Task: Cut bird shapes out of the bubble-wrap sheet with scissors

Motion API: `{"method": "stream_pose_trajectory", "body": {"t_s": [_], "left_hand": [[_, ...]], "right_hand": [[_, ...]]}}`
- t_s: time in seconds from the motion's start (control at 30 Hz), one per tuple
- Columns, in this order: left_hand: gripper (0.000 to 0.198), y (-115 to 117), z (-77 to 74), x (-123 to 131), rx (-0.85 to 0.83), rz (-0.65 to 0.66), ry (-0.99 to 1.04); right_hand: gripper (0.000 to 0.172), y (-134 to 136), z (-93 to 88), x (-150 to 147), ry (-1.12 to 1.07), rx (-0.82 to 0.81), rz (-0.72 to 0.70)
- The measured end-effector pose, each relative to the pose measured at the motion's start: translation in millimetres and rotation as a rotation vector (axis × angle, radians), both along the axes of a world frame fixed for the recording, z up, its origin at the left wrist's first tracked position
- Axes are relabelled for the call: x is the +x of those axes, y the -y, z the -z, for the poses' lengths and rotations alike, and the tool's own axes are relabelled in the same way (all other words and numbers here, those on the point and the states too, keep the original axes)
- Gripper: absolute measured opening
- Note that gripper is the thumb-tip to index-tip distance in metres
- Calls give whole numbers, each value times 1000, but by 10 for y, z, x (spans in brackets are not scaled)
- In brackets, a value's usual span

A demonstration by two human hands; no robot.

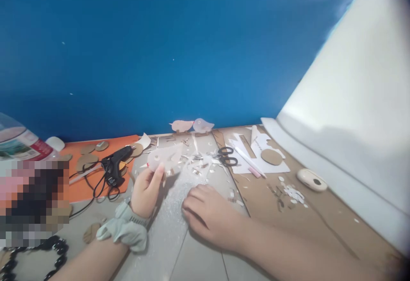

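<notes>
My left hand [145, 193] is raised over the floor and pinches a pale pink bird-shaped paper cutout [165, 158] between thumb and fingers. A grey-green scrunchie [126, 229] sits on that wrist. My right hand [208, 210] rests knuckles-up on the grey floor, fingers curled under; whether it holds anything is hidden. Two finished paper birds, one pink [181, 125] and one pale blue [202, 124], stand against the blue wall [160, 50]. Paper scraps [198, 163] litter the floor between my hands and the wall.
Black scissors [228, 156] lie beside white paper and a cardboard circle [271, 157]. A black glue gun [115, 161] with its cord lies on orange paper [83, 187]. A white mouse-like object [311, 180] sits at right near a white foam roll [358, 114]. A bottle [19, 142] stands far left.
</notes>
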State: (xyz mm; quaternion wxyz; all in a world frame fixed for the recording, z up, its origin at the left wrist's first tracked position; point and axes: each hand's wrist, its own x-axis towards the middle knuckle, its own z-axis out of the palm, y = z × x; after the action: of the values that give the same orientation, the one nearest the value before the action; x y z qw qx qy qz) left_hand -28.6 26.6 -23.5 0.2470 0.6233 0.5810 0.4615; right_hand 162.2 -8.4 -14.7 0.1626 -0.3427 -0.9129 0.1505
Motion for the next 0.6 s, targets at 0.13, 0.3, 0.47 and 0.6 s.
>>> {"method": "stream_pose_trajectory", "body": {"t_s": [0.13, 0.3, 0.47, 0.6], "left_hand": [[34, -59, 16, -41, 84, -71, -24], [30, -37, -60, -72, 138, -156, 38], [30, 115, -314, -68, 106, -172, 121], [28, 342, -554, -44, -134, -47, 222]], "right_hand": [[17, 54, 40, -20, 12, 142, -69], [21, 172, -215, -7, -323, -275, -21], [18, 151, -881, 259, -727, -855, 103], [34, 93, -1346, 642, -767, -487, 368]]}}
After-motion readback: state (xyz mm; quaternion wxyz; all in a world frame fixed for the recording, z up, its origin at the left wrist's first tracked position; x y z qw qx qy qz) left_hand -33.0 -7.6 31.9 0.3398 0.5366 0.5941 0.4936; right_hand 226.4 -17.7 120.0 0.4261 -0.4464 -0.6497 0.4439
